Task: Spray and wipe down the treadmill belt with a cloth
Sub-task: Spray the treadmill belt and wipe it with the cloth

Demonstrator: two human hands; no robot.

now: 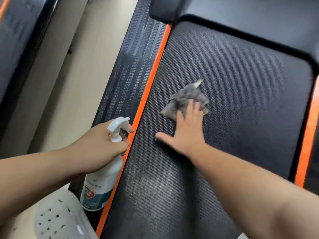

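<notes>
The black textured treadmill belt [241, 87] fills the middle and right of the head view, with orange strips along both sides. A crumpled grey cloth [184, 97] lies on the belt. My right hand [188, 128] lies flat with spread fingers, pressing on the cloth's near edge; it looks blurred. My left hand [103, 140] grips the neck of a white spray bottle [101, 180] over the left side rail, its nozzle pointing toward the belt. A paler, duller patch shows on the belt near the bottom.
The dark ribbed side rail [131, 62] and the left orange strip [151, 80] run diagonally. Beige floor [69, 80] lies to the left, next to another dark machine [19, 40]. A white perforated shoe [57, 219] is at the bottom left. The motor cover [250, 12] is at the top.
</notes>
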